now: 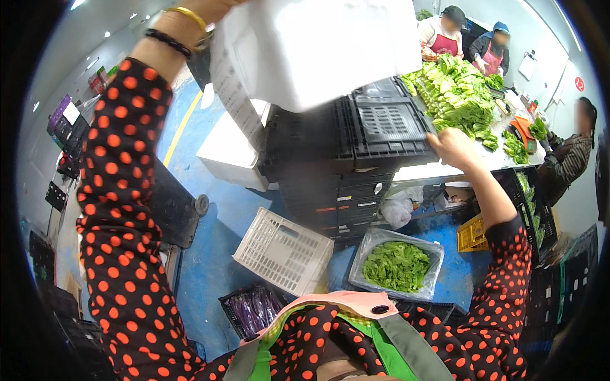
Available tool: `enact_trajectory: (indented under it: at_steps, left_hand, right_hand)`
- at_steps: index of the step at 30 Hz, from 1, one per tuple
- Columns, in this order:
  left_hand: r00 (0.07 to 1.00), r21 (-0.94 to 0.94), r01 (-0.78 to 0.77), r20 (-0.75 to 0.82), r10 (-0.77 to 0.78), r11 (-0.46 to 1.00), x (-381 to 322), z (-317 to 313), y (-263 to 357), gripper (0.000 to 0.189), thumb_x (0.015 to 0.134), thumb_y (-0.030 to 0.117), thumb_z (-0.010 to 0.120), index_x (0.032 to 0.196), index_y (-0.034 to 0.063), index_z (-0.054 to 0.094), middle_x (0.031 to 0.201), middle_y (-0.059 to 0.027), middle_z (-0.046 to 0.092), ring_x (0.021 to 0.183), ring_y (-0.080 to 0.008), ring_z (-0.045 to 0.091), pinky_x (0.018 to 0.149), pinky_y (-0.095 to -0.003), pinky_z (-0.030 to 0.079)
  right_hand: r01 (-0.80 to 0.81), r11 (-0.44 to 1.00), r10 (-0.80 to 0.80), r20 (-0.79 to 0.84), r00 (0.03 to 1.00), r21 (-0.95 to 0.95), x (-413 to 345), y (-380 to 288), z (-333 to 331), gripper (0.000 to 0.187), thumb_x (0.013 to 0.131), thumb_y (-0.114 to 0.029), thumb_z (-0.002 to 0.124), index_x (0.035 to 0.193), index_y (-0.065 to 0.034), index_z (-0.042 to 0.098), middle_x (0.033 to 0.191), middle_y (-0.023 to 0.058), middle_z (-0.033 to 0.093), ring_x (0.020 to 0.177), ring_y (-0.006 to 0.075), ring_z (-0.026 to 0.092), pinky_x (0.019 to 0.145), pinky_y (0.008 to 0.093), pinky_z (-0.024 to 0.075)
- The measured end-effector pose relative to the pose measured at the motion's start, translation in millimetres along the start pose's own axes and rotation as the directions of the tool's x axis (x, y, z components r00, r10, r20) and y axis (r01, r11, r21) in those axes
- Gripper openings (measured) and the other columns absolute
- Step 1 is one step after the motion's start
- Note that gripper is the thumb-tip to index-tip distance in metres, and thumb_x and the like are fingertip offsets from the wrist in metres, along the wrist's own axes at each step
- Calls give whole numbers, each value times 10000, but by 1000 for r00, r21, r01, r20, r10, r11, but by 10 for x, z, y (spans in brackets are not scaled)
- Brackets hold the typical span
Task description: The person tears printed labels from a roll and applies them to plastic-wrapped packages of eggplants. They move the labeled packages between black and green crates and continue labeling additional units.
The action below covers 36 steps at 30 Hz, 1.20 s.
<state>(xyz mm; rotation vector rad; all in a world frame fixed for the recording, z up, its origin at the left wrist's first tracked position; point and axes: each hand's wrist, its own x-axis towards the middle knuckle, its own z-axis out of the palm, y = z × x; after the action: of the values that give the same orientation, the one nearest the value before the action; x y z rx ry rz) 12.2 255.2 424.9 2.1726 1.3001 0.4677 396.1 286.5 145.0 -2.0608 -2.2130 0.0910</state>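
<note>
My left hand (217,6) is at the top edge of the picture, with its fingers cut off from view. From it hangs a large white sheet (319,52), blurred and glaring, its material unclear. A strip of printed paper (238,107) dangles along the sheet's left side. My right hand (452,146) has its fingers closed at the right corner of a black plastic crate (391,121). This crate tops a stack of black crates (324,200), partly covered by the white sheet. Leafy green lettuce (452,95) is heaped on the table just beyond my right hand.
On the blue floor are an upturned white crate (286,252), a lined tub (355,266) of cut greens and a crate of bagged purple vegetables (252,307). A white bin (228,157) stands left of the stack. Several people (443,38) are around the table.
</note>
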Motion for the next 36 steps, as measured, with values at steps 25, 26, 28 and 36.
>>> enact_trajectory:
  at_steps: [25,26,28,36]
  left_hand:
    - [916,-171,-109,-399,32,979,-568,103,-322,417,959,208,584,1240,-93,517,1179,-201,592,1062,-238,587,903,-308,492]
    - [913,-160,-111,-405,37,981,-552,102,-339,410,959,209,585,1232,-90,519,1170,-197,591,1054,-235,585,897,-307,491]
    - [909,-133,-113,-415,48,985,-528,109,-351,398,957,211,586,1215,-85,524,1153,-189,590,1038,-230,581,885,-305,487]
    - [877,-38,-111,-473,80,993,-597,219,-458,350,952,221,590,1147,-66,544,1083,-158,586,976,-208,567,837,-297,474]
  right_hand:
    - [-374,-56,40,376,926,926,-830,1102,316,493,831,-388,701,1181,-46,646,1096,106,688,938,203,660,853,324,522]
    - [-323,-197,67,342,937,926,-865,1017,329,459,845,-379,690,1161,-47,653,1083,99,691,925,196,663,838,328,532]
    - [-281,-268,138,326,935,921,-972,827,272,415,888,-381,641,1164,-71,650,1051,78,699,924,187,662,841,331,533]
    - [-299,146,139,280,950,943,-1090,725,547,354,806,-285,594,996,8,653,887,80,672,804,177,652,762,314,535]
